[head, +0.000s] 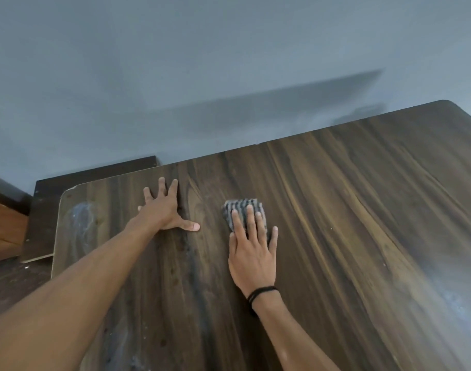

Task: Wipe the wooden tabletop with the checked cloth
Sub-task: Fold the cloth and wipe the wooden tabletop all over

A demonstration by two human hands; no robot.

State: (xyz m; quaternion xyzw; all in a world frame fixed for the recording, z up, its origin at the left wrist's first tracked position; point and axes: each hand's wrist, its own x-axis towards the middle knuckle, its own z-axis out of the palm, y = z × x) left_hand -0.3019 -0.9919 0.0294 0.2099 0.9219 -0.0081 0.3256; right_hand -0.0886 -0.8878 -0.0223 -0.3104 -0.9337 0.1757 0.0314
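No legible text, label, brand, number or sign in view. Tabletop (pixel 363 210), cloth (pixel 241 207) under right hand (pixel 251 259), and band (pixel 264 290) on that wrist: no readable marks on any.

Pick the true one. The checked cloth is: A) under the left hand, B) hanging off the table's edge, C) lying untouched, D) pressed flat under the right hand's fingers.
D: the right hand presses the checked cloth onto the wooden tabletop with straight fingers, while the left hand rests on bare wood.
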